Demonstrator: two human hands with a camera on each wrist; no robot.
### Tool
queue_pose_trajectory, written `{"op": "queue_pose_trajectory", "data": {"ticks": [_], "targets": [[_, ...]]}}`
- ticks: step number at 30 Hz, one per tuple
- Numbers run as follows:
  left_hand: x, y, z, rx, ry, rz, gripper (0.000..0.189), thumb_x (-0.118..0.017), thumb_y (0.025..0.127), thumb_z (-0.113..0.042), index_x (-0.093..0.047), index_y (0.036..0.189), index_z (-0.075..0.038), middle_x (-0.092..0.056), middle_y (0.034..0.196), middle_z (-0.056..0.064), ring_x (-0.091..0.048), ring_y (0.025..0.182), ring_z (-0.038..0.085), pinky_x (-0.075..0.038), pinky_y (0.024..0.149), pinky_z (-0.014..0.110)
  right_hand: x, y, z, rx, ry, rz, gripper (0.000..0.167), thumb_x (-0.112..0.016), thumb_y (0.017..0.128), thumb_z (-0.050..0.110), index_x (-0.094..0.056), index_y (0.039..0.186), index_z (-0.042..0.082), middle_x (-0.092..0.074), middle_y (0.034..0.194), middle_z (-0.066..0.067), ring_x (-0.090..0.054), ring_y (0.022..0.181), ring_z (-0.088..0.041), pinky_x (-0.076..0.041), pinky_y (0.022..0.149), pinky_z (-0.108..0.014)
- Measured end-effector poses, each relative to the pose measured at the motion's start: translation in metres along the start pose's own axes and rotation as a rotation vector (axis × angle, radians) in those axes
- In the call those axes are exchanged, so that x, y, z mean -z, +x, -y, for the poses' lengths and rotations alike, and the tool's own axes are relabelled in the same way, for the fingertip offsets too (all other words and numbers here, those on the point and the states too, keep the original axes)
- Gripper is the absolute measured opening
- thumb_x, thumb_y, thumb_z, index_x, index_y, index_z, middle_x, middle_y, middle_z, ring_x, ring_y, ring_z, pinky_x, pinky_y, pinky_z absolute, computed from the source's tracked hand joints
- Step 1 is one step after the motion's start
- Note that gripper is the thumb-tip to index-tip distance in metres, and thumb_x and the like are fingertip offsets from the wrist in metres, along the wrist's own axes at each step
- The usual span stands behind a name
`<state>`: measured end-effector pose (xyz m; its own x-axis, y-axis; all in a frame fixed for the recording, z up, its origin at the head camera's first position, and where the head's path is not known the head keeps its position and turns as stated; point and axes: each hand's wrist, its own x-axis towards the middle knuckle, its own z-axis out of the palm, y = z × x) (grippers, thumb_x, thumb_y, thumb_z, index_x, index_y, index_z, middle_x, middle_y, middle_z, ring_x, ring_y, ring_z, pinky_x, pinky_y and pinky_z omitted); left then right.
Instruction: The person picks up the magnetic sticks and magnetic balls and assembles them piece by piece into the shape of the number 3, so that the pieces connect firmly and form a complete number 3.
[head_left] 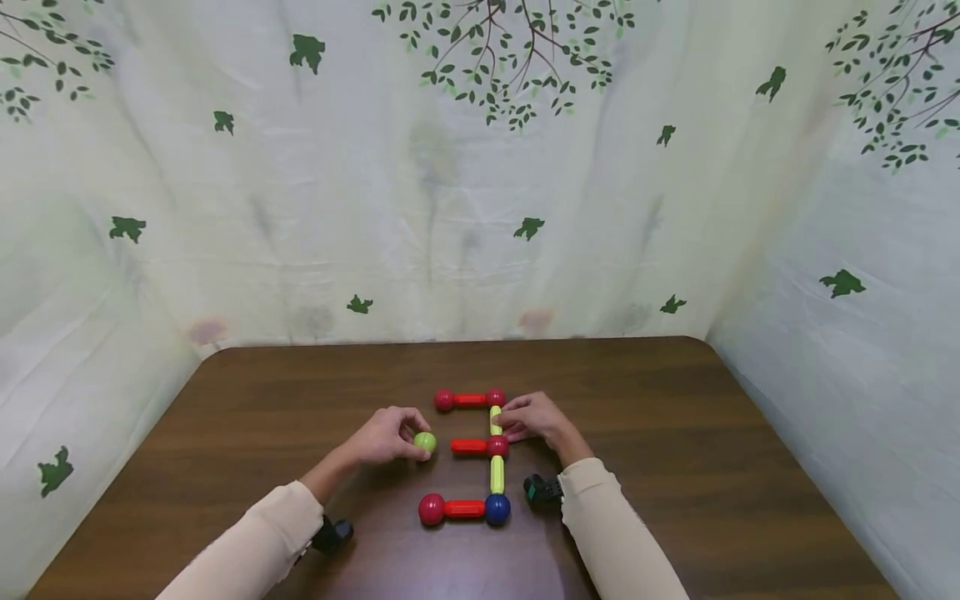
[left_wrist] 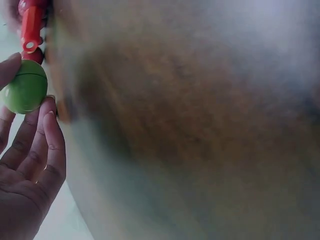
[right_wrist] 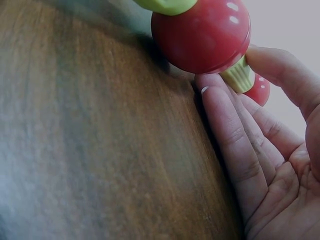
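My left hand (head_left: 390, 435) pinches a green ball (head_left: 424, 442) between thumb and fingers, just left of the free end of the middle red rod (head_left: 469, 447). That rod joins a red ball (head_left: 498, 447) in a structure of balls and rods lying on the table. My right hand (head_left: 536, 419) grips the upper yellow-green rod (head_left: 495, 416), which links the middle red ball to a far red ball (head_left: 496, 398). In the right wrist view, the thumb and fingers lie around this rod (right_wrist: 239, 77), partly hiding it. The left wrist view shows the green ball (left_wrist: 26, 90) below the red rod's open end.
Toward me, a second yellow-green rod (head_left: 497, 474) runs to a blue ball (head_left: 497, 509). From it a red rod (head_left: 465, 509) reaches a red ball (head_left: 432, 509). Another red rod (head_left: 470, 400) and red ball (head_left: 444, 401) form the far arm. Leaf-printed cloth (head_left: 360, 183) surrounds the brown table (head_left: 675, 417).
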<state>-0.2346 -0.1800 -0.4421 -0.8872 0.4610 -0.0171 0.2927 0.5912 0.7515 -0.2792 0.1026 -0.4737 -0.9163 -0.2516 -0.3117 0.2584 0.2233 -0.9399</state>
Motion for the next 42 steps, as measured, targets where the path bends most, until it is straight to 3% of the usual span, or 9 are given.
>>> {"op": "queue_pose_trajectory", "data": {"ticks": [10, 25, 29, 34, 42], "targets": [[-0.016, -0.001, -0.003, 0.045, 0.03, -0.039, 0.029, -0.085, 0.075, -0.013, -0.068, 0.097, -0.004, -0.065, 0.088, 0.0, -0.06, 0.073, 0.014, -0.049, 0.067, 0.03, -0.001, 0.002, -0.001, -0.004, -0.039, -0.034, 0.019, -0.075, 0.087, 0.009, -0.072, 0.099, -0.005, -0.071, 0.082, -0.012, -0.069, 0.067, -0.018, -0.057, 0.065, -0.032], [-0.029, 0.007, -0.005, 0.029, 0.014, -0.032, 0.03, -0.085, 0.076, -0.015, -0.068, 0.099, -0.005, -0.066, 0.093, 0.002, -0.058, 0.073, 0.015, -0.05, 0.066, 0.028, 0.0, 0.0, 0.0, -0.005, -0.024, -0.032, 0.018, -0.075, 0.086, 0.008, -0.071, 0.098, -0.005, -0.071, 0.081, -0.01, -0.067, 0.061, -0.015, -0.057, 0.063, -0.031], [-0.027, 0.006, -0.005, 0.021, 0.01, -0.05, 0.03, -0.085, 0.076, -0.013, -0.067, 0.099, -0.005, -0.067, 0.094, 0.004, -0.057, 0.073, 0.015, -0.05, 0.067, 0.029, -0.002, -0.001, 0.002, 0.032, -0.006, -0.018, 0.018, -0.074, 0.086, 0.007, -0.071, 0.097, -0.006, -0.07, 0.079, -0.009, -0.066, 0.06, -0.014, -0.057, 0.063, -0.031], [-0.023, 0.005, -0.004, -0.005, 0.014, -0.026, 0.03, -0.083, 0.077, -0.011, -0.066, 0.101, -0.004, -0.067, 0.096, 0.006, -0.059, 0.074, 0.015, -0.051, 0.069, 0.028, -0.001, 0.001, 0.003, 0.03, -0.003, -0.023, 0.016, -0.074, 0.087, 0.006, -0.071, 0.097, -0.006, -0.07, 0.079, -0.01, -0.066, 0.06, -0.015, -0.057, 0.063, -0.031], [-0.023, 0.001, -0.002, 0.034, 0.007, -0.015, 0.028, -0.082, 0.08, -0.013, -0.066, 0.102, -0.005, -0.067, 0.097, 0.006, -0.058, 0.074, 0.016, -0.051, 0.066, 0.029, -0.003, 0.002, 0.002, 0.01, 0.012, 0.003, 0.016, -0.074, 0.087, 0.006, -0.071, 0.097, -0.005, -0.069, 0.078, -0.009, -0.065, 0.058, -0.014, -0.057, 0.06, -0.031]]}}
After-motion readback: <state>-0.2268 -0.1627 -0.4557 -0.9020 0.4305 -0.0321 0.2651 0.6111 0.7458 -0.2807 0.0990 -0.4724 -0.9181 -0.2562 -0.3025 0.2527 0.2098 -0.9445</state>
